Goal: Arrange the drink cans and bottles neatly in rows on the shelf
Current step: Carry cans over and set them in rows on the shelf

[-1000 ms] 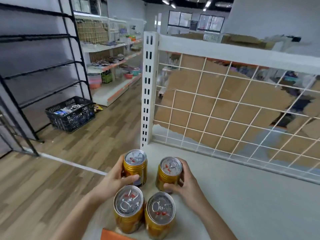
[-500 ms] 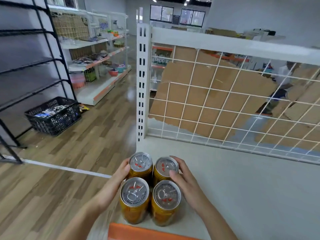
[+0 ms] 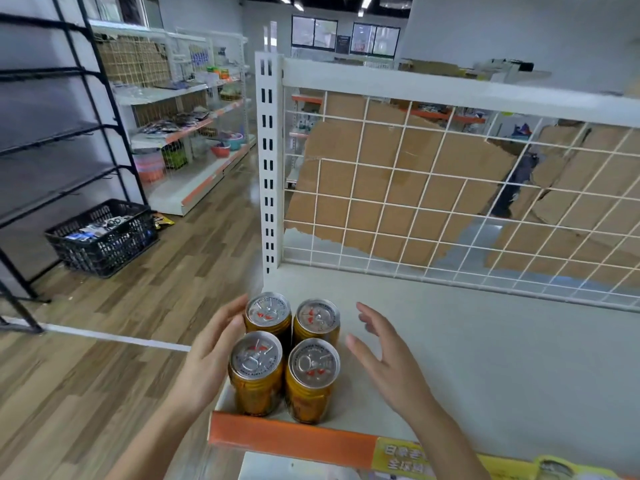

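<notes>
The four cans are standing upright in a tight square at the shelf's front left corner, with the left hand touching their left side, fingers straight, and the right hand hovering just beside them, fingers spread, holding nothing.

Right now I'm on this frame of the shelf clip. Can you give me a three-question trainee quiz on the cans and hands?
1. How many cans stand on the shelf?
2. True or false: the right hand grips a can.
3. The left hand is: A) touching the cans' left side; B) lifting one can; C) well clear of the cans.
Key: 1. Four, in a two-by-two block. 2. False; it is open and apart from them. 3. A.
</notes>
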`<state>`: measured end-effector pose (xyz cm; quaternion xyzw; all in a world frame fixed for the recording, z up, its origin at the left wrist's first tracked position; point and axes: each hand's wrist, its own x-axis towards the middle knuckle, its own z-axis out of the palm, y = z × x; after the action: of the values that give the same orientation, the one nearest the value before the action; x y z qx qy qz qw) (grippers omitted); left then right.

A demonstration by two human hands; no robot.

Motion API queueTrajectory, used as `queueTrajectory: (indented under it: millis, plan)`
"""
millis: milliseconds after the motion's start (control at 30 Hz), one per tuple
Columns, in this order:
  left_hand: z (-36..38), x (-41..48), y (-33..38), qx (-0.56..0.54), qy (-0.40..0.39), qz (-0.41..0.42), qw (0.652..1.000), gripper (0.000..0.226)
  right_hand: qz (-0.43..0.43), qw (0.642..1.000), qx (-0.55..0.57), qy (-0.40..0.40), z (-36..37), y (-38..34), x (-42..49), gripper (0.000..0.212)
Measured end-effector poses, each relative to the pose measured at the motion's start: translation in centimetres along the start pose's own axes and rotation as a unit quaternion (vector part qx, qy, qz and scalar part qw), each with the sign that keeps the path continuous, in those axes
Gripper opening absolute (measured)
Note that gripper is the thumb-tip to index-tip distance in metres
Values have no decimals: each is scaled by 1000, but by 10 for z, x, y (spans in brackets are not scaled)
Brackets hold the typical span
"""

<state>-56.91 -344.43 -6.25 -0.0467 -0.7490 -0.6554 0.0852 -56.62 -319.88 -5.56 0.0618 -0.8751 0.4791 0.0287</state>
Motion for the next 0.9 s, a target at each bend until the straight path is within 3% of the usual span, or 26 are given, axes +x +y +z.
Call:
queueTrajectory:
  millis: [100,200,333,433,600,900]
  plan:
    - [5,-14,16,95,27,86,991,38,-45,994,-79,60,-29,7,-23,52]
    - [13,-30,34,257,17,184,949,43,-53,985,-132,98,-63,18,-53,53]
    - [48,-55,58,353,-7,236,906,52,-59,966,-204,145,-112,36,-103,65]
    - [84,-76,68,410,-47,257,874,51,-61,953,-229,191,-147,52,-145,60]
    - [152,-108,71,450,-116,274,842,56,-31,934,-256,246,-203,87,-223,54]
    - [288,-134,81,411,-196,353,817,59,87,893,-304,319,-287,137,-335,52]
